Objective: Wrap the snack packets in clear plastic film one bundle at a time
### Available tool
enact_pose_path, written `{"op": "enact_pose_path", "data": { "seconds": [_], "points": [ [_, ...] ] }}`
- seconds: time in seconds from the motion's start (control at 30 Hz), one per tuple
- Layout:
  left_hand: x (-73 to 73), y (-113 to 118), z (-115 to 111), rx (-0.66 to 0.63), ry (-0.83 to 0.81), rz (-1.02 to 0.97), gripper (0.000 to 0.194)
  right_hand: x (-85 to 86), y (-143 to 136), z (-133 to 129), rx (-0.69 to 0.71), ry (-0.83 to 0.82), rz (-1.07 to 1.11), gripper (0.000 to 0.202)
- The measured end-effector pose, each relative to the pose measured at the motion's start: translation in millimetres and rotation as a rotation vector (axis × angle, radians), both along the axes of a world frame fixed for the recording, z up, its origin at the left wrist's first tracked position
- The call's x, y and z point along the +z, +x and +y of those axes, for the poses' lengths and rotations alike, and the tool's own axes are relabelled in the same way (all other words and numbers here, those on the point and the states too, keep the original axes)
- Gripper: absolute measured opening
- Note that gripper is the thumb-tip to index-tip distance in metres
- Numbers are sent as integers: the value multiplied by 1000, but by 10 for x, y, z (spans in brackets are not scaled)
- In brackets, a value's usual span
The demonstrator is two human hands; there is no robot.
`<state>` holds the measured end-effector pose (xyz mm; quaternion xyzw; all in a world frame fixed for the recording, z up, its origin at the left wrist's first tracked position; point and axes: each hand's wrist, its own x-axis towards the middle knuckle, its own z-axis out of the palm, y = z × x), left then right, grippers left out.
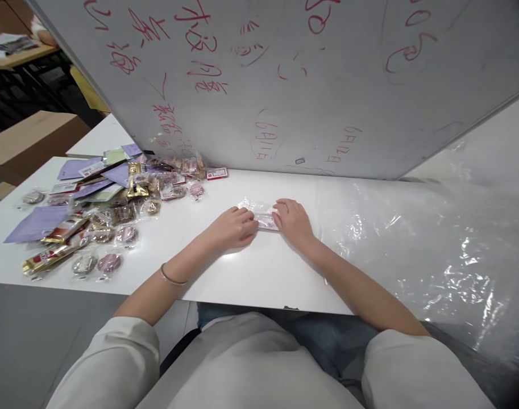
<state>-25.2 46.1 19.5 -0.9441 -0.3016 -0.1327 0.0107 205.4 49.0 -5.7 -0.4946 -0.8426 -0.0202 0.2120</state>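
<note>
A small flat box (266, 222) with pale pink printing lies on the white table between my hands. Clear plastic film (253, 203) shows just behind it. My left hand (237, 228) has its fingers curled on the box's left end. At the right end, my right hand (294, 223) grips it with bent fingers. My fingers hide both ends, so I cannot tell whether the film is wrapped around the box.
Wrapped biscuits (109, 262), purple packets (37, 222) and gold-ended sachets (54, 257) are heaped at left. A red-and-white box (217, 174) lies by the whiteboard (242, 113) standing behind. A large clear plastic sheet (412, 244) covers the right side. A cardboard box (37, 142) stands beyond.
</note>
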Motion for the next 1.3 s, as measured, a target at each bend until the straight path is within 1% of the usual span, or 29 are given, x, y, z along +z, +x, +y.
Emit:
{"op": "enact_pose_path", "data": {
  "seconds": [0.03,0.1,0.13,0.17,0.27,0.33,0.4,0.47,0.53,0.63,0.67,0.7,0.77,0.83,0.9,0.97,1.03,1.1,1.17,1.23,1.3],
  "points": [
    [-8,-2,-13,-13,-5,11,24,-9,1,-12,109,2,-5,22],
    [-45,-12,2,31,-11,-31,30,-16,1,-34,294,-15,-34,28],
    [-69,-20,25,51,-24,-68,31,-14,0,-41,337,-24,-46,31],
    [-91,-30,55,62,-48,-108,30,-10,0,-44,340,-35,-49,31],
    [-124,-68,137,91,-176,-229,29,18,12,-32,242,-132,11,25],
    [-119,-89,164,139,-289,-294,36,44,26,-14,166,-243,96,23],
    [-109,-93,171,176,-385,-309,42,74,39,5,101,-327,157,21],
    [-110,-69,171,201,-419,-273,42,118,47,25,29,-360,178,23],
    [-128,-16,168,260,-354,-220,39,183,49,50,-43,-417,206,30],
    [-164,93,143,422,-170,-182,38,306,27,96,-115,-626,229,53],
    [-171,128,124,476,-124,-181,39,344,11,113,-130,-694,213,59],
    [-175,160,100,518,-95,-182,38,375,-9,130,-144,-750,188,61],
    [-174,209,40,551,-74,-188,36,407,-54,160,-162,-832,141,51],
    [-171,240,-21,535,-83,-206,38,403,-90,179,-148,-893,124,37],
    [-174,260,-67,507,-110,-242,42,383,-102,180,-121,-887,132,34],
    [-182,273,-90,486,-161,-297,47,377,-87,161,-113,-833,188,33],
    [-185,280,-94,477,-248,-379,51,396,-54,129,-87,-798,293,31],
    [-175,281,-88,477,-346,-481,57,434,-17,93,-11,-811,413,29],
    [-152,276,-82,477,-437,-578,64,474,14,59,69,-816,484,27],
    [-118,268,-84,477,-554,-662,68,501,37,33,130,-818,501,27],
    [-78,262,-95,467,-721,-750,67,511,55,12,196,-830,503,25]
  ]
}}
